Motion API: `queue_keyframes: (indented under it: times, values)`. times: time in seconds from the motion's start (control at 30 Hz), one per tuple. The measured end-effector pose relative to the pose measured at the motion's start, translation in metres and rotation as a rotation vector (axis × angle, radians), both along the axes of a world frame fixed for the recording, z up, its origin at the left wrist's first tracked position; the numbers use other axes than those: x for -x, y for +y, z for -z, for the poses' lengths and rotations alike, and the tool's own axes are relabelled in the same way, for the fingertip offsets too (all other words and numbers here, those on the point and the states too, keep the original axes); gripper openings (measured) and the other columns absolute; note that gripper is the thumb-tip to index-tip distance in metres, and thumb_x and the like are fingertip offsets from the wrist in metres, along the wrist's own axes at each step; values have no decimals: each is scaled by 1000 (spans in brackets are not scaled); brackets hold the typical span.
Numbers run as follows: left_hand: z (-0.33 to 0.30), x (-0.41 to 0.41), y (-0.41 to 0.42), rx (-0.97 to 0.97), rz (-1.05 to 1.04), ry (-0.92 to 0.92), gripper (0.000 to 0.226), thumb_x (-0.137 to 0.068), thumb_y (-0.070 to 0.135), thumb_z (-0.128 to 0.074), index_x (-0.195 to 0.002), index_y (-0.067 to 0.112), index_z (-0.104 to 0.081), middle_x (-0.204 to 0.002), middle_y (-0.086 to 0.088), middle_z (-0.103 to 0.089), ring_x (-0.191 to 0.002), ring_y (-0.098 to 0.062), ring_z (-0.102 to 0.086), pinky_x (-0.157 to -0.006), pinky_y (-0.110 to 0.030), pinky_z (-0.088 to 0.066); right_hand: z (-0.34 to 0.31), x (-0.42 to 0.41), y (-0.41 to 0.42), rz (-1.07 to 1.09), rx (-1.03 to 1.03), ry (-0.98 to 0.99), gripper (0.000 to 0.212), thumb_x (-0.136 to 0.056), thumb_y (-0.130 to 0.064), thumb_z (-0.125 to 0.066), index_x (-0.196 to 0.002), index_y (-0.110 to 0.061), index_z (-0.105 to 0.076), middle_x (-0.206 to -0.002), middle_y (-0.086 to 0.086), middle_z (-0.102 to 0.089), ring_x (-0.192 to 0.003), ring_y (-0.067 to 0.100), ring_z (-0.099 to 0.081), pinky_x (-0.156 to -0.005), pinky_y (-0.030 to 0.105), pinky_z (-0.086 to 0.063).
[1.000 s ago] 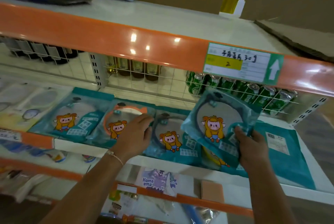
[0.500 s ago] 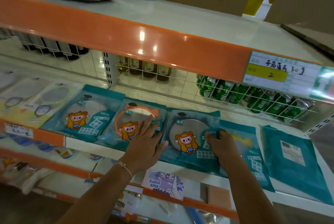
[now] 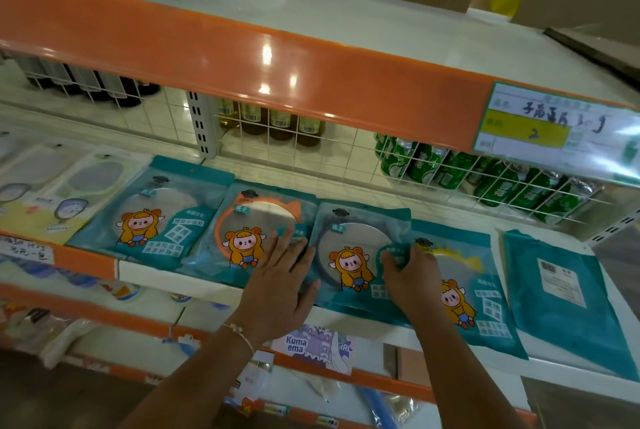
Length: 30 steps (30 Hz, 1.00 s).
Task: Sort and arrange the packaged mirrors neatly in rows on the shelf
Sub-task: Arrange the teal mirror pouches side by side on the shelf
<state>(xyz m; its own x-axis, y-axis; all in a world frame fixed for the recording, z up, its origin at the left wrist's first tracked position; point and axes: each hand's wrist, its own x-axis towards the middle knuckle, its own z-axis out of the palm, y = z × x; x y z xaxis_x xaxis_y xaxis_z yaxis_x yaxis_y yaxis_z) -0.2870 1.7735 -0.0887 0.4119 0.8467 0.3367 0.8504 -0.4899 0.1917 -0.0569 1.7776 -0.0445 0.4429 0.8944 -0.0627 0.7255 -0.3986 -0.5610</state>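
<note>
Several teal packaged mirrors lie in a row on the white shelf [image 3: 346, 186]. From the left: a pack with a pale-rimmed mirror [image 3: 156, 217], an orange-rimmed pack [image 3: 249, 231], a dark-rimmed pack [image 3: 353, 255], a yellow-rimmed pack [image 3: 467, 290], and one lying face down [image 3: 561, 293]. My left hand [image 3: 280, 276] lies flat, fingers spread, across the seam between the orange-rimmed and dark-rimmed packs. My right hand [image 3: 412, 276] presses on the dark-rimmed pack's right edge, where it overlaps the yellow-rimmed one.
Pale yellow mirror packs [image 3: 52, 200] lie at the far left. Behind a wire grid stand bottles [image 3: 273, 123] and green cans [image 3: 485, 172]. An orange shelf lip [image 3: 242, 57] overhangs above, with a price label [image 3: 554, 127]. More goods fill the lower shelf [image 3: 311, 349].
One second ago my right hand held the dark-rimmed pack up in the air. It now lies flat in the row, and both hands rest on the packs.
</note>
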Motion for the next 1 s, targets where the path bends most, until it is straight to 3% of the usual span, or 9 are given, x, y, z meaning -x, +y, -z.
queue_keyframes:
  times: [0.27, 0.43, 0.6, 0.73, 1.0]
  values:
    - [4, 1, -2, -2, 14, -1, 59, -98, 49, -32, -139, 10, -48, -145, -8, -49, -148, -25, -17, -119, -46, -10, -4, 6, -7, -29, 62, -132, 50, -95, -48, -49, -128, -10, -46, -126, 16, -49, -114, 31, -46, -99, 42, -40]
    - [3, -1, -4, 5, -8, 20, 64, -98, 54, -29, -143, 11, -41, -147, -8, -46, -149, -26, -13, -121, -47, -11, -12, 21, -11, -187, 36, -341, 65, -95, -62, -37, -152, -33, -22, -159, 11, -16, -145, 38, -12, -116, 52, -19]
    - [2, -3, -8, 22, -70, 112, 75, -98, 58, -20, -148, 2, -33, -155, -15, -31, -149, -30, -8, -117, -48, -11, -2, 39, -7, -385, 120, -412, 82, -84, -82, -22, -153, -39, -12, -163, 6, 13, -146, 42, 19, -116, 57, 7]
    - [4, -4, -12, 69, -83, 148, 74, -100, 54, -12, -148, 1, -29, -156, -16, -26, -149, -31, -5, -116, -54, -18, 9, 41, -8, -396, 132, -425, 90, -77, -88, -12, -153, -39, -5, -164, 9, 10, -146, 43, 16, -118, 59, 3]
    - [3, -9, -16, 105, -90, 186, 68, -100, 50, -16, -148, 4, -30, -153, -15, -34, -148, -35, -11, -114, -58, -23, 13, 40, -9, -400, 107, -448, 93, -77, -88, -6, -153, -37, -6, -164, 11, 2, -147, 43, 10, -119, 57, -2]
